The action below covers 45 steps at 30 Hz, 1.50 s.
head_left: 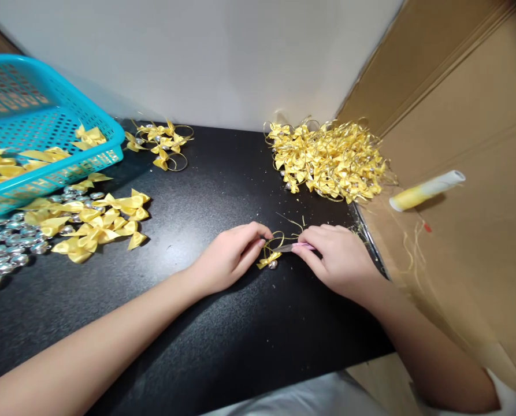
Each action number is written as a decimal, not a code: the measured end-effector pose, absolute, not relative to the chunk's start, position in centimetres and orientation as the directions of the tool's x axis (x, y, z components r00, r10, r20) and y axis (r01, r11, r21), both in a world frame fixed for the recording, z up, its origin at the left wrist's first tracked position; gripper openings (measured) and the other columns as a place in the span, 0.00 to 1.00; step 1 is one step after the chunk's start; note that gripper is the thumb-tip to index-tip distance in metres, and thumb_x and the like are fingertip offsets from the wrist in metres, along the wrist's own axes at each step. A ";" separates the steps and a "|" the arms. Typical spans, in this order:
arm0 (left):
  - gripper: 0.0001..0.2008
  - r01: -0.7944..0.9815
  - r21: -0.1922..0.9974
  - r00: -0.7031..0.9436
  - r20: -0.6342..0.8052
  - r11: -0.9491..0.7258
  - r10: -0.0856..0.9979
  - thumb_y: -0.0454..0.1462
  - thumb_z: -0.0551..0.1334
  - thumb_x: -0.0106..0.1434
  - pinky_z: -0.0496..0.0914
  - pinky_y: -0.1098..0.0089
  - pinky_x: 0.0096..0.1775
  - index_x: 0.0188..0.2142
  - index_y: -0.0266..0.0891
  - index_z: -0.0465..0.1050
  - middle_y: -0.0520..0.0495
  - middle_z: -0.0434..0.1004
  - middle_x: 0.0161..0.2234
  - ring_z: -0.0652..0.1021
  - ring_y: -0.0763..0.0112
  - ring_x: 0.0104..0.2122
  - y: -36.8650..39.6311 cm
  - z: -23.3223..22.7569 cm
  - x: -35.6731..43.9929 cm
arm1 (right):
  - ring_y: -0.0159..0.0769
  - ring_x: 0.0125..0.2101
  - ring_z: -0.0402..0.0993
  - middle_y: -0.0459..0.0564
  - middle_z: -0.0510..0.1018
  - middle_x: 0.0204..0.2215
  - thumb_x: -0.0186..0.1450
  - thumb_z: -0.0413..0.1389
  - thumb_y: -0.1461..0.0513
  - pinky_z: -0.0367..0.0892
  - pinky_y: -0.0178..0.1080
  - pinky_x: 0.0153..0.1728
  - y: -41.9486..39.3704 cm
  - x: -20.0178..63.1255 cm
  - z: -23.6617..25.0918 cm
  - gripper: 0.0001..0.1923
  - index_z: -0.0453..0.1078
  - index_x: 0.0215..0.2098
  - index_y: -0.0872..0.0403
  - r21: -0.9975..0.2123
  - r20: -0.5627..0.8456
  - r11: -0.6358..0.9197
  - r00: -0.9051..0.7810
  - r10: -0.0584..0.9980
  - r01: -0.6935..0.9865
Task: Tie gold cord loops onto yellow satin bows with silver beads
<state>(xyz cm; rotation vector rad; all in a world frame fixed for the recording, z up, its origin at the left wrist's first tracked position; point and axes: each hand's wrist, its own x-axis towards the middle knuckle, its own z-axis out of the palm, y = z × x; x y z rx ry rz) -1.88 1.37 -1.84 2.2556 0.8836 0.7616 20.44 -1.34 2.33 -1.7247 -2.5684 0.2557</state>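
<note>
My left hand (236, 254) is closed, thumb and fingers pinching a looped gold cord (278, 236). On that cord hangs a small yellow ribbon bow (266, 261) with a round silver bead (273, 264), just above the black table. My right hand (333, 254) is closed around a small pink-handled blade (301, 247); whether it is a knife or scissors cannot be told. Its grey metal tip points left and reaches the cord beside the bow. A loose cord end runs from the loop toward my right fingers.
Finished bows on gold loops form a big pile (327, 159) at the back right. Loose yellow bows (101, 225) and silver beads (6, 248) lie left, beside a turquoise basket (114, 138). A cardboard surface (470, 231) at right bears a yellow-white tube (426, 189).
</note>
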 end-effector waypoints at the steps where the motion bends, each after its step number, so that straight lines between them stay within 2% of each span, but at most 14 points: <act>1: 0.07 0.394 0.693 0.615 0.289 -0.604 0.734 0.29 0.52 0.68 0.64 0.77 0.29 0.42 0.39 0.65 0.53 0.74 0.33 0.71 0.78 0.25 1.4 -1.8 -1.9 | 0.37 0.29 0.70 0.47 0.77 0.26 0.70 0.50 0.55 0.53 0.38 0.32 -1.3 20.4 2.3 0.16 0.69 0.28 0.54 -0.154 -0.055 0.375 -0.387 0.920 0.914; 5: 0.07 0.388 0.699 0.614 0.291 -0.601 0.734 0.30 0.52 0.68 0.64 0.77 0.28 0.42 0.39 0.65 0.53 0.73 0.31 0.70 0.79 0.23 1.3 -1.7 -1.8 | 0.37 0.30 0.70 0.46 0.77 0.26 0.70 0.50 0.55 0.52 0.39 0.33 -1.4 20.7 2.4 0.16 0.69 0.28 0.53 -0.162 -0.049 0.375 -0.387 0.921 0.913; 10: 0.06 0.399 0.710 0.601 0.277 -0.581 0.750 0.31 0.52 0.68 0.64 0.76 0.27 0.41 0.38 0.65 0.54 0.73 0.30 0.69 0.78 0.22 1.3 -1.5 -1.8 | 0.37 0.32 0.72 0.45 0.79 0.29 0.70 0.50 0.56 0.53 0.38 0.34 -1.8 21.5 2.7 0.14 0.71 0.31 0.53 -0.208 -0.057 0.299 -0.317 0.947 0.931; 20: 0.06 0.394 0.719 0.596 0.275 -0.573 0.755 0.31 0.52 0.68 0.64 0.76 0.28 0.42 0.39 0.66 0.54 0.73 0.29 0.70 0.78 0.23 1.3 -1.7 -1.6 | 0.37 0.30 0.71 0.47 0.79 0.29 0.70 0.50 0.56 0.51 0.39 0.34 -1.3 20.4 2.9 0.15 0.71 0.30 0.54 -0.167 -0.062 0.390 -0.404 0.913 0.906; 29: 0.06 0.380 0.727 0.602 0.276 -0.572 0.749 0.32 0.51 0.68 0.66 0.75 0.29 0.41 0.39 0.66 0.53 0.73 0.29 0.70 0.77 0.23 1.3 -1.5 -1.6 | 0.36 0.30 0.71 0.46 0.78 0.28 0.70 0.50 0.55 0.51 0.39 0.34 -1.1 20.4 2.5 0.15 0.71 0.30 0.53 -0.181 -0.041 0.411 -0.424 0.905 0.894; 32: 0.07 0.393 0.734 0.591 0.260 -0.554 0.763 0.32 0.51 0.68 0.66 0.74 0.30 0.41 0.39 0.66 0.53 0.73 0.28 0.71 0.76 0.23 1.3 -1.4 -1.7 | 0.36 0.30 0.71 0.46 0.79 0.29 0.70 0.50 0.55 0.52 0.39 0.35 -1.3 21.1 2.7 0.14 0.71 0.31 0.53 -0.225 -0.040 0.367 -0.385 0.922 0.903; 38: 0.07 0.416 0.732 0.580 0.243 -0.540 0.777 0.33 0.51 0.68 0.66 0.74 0.29 0.41 0.39 0.67 0.53 0.72 0.28 0.71 0.75 0.23 1.4 -1.5 -1.7 | 0.37 0.32 0.74 0.47 0.79 0.30 0.70 0.49 0.57 0.57 0.38 0.36 -2.4 24.2 2.2 0.11 0.70 0.35 0.53 -0.304 -0.003 0.181 -0.191 0.982 0.935; 42: 0.06 0.418 0.728 0.588 0.239 -0.543 0.772 0.33 0.52 0.68 0.65 0.75 0.29 0.41 0.39 0.67 0.53 0.72 0.28 0.70 0.76 0.22 1.4 -1.5 -1.6 | 0.36 0.33 0.74 0.47 0.80 0.31 0.70 0.49 0.56 0.56 0.39 0.36 -2.6 23.4 2.3 0.12 0.71 0.35 0.53 -0.311 -0.014 0.280 -0.298 0.954 0.909; 45: 0.07 0.410 0.731 0.583 0.251 -0.546 0.773 0.33 0.51 0.68 0.65 0.75 0.29 0.41 0.39 0.67 0.53 0.72 0.28 0.70 0.76 0.23 1.3 -1.4 -1.4 | 0.36 0.31 0.72 0.47 0.80 0.31 0.70 0.49 0.56 0.54 0.39 0.36 -2.0 22.0 2.6 0.13 0.70 0.33 0.54 -0.259 -0.030 0.349 -0.368 0.929 0.901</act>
